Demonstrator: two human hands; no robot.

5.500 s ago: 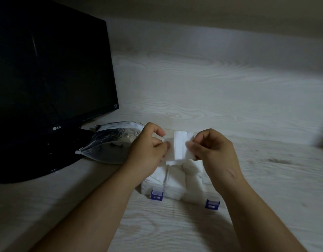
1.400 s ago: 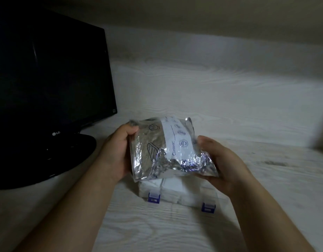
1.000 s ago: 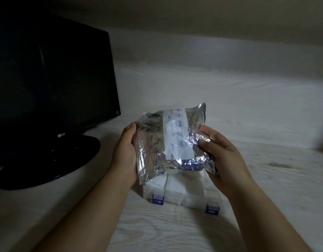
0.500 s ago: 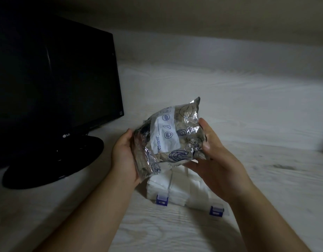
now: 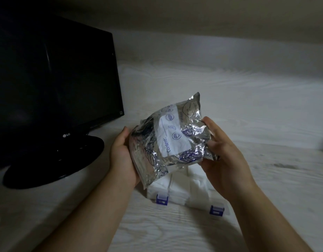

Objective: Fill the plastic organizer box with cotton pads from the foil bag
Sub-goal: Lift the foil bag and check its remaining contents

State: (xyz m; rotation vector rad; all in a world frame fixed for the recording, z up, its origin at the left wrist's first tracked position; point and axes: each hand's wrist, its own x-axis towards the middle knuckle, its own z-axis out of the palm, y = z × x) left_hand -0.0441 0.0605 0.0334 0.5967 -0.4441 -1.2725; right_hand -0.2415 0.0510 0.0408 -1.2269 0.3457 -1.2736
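aloft, left hand point(image 5: 123, 157) and right hand point(image 5: 224, 157) grip the foil bag point(image 5: 168, 140).
seemingly light, crinkly, slick; best held at its side edges.

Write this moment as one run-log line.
left hand: holds bag | right hand: holds bag | box: on desk, pads inside | monitor: dark, left

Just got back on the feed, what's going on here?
A person holds a crinkled foil bag up with both hands. The left hand grips its left edge and the right hand its right side. Below the bag, a plastic organizer box sits on the desk, with white cotton pads already in it and its blue latches facing the person. Neither hand holds a pad right now. A dark monitor stands to the left.
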